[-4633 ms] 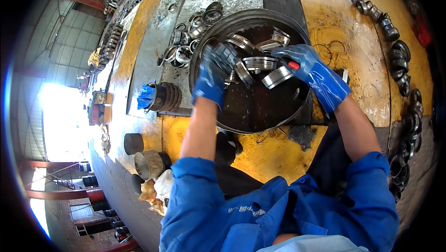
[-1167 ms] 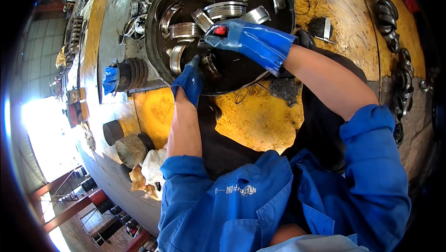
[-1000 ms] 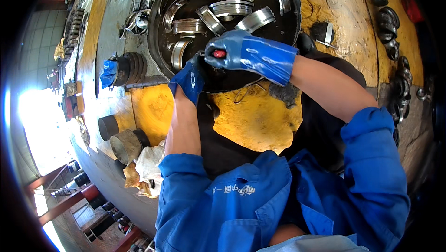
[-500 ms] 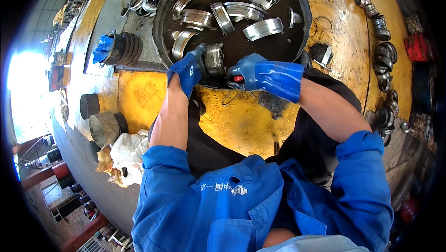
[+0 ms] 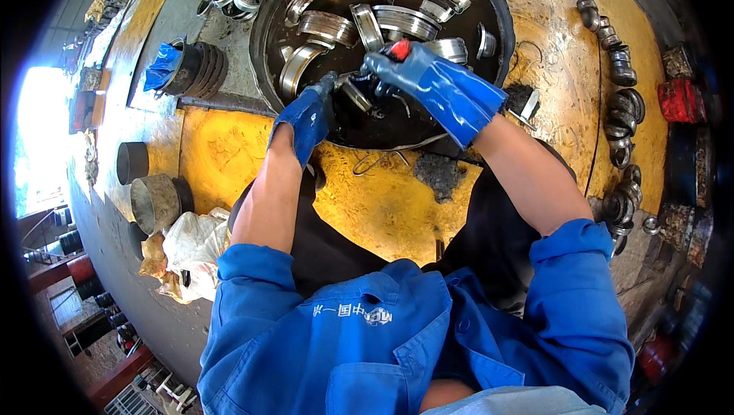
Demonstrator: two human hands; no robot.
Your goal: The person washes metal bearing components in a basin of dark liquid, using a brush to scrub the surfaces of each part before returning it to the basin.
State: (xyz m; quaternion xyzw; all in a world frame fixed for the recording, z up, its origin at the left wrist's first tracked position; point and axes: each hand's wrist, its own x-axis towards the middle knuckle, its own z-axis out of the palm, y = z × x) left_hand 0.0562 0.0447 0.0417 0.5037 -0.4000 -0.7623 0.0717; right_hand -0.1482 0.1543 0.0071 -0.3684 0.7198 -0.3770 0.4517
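Observation:
Both my hands wear blue rubber gloves and meet over the near side of a round black basin [image 5: 501,13] of dark liquid. My left hand [image 5: 310,113] grips a metal bearing ring [image 5: 353,92] at the basin's near edge. My right hand [image 5: 417,78] is closed on a small tool with a red end [image 5: 400,49], pressed against that ring. Several more shiny metal rings [image 5: 405,21] lie in the liquid behind my hands.
The basin stands on a yellow, oil-stained bench [image 5: 382,201]. A stack of dark rings with a blue glove [image 5: 187,71] sits at left, metal cylinders [image 5: 153,201] and crumpled rags [image 5: 191,250] at the near left. Dark bearing parts [image 5: 619,71] line the right side.
The view has shifted so the basin sits higher. My hands came from further inside the basin to its near edge, and now meet on one ring.

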